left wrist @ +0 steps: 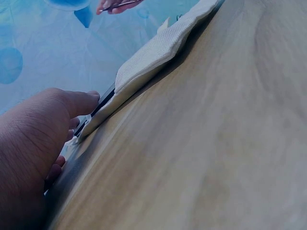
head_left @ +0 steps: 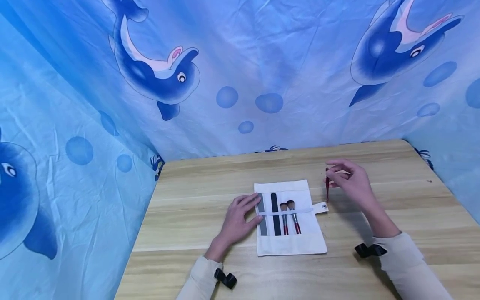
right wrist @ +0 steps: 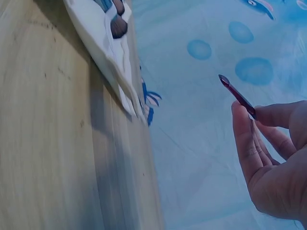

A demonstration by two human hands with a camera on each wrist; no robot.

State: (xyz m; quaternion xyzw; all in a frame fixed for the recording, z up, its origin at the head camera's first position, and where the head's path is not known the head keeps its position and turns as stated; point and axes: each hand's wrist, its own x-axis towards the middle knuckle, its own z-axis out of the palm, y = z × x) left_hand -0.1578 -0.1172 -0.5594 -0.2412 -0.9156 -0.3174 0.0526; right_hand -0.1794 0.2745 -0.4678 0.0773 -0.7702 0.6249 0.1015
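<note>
The right hand (head_left: pixel 352 179) pinched a slim red tool (head_left: pixel 327 189) while the left hand (head_left: pixel 237 220), loosely spread, rested on the white pouch (head_left: pixel 292 246) holding 2 brushes (head_left: pixel 297 227).

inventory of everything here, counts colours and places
table: 1, light wood, at lower centre
backdrop: 1, blue, behind the table
dolphins: 3, blue, printed on backdrop
pouch: 1, white, open on the table
grey strip: 1, grey, pouch's left side
black strip: 1, black, beside grey strip
brushes: 2, red-handled, right of black strip
band: 1, white, across strips and brushes
snap tab: 1, white, pouch's right edge
slim tool: 1, dark red, right of pouch
sleeves: 2, beige, at bottom
wrist devices: 2, black, at sleeves
left hand: 1, at pouch's left edge
right hand: 1, holding slim tool
</note>
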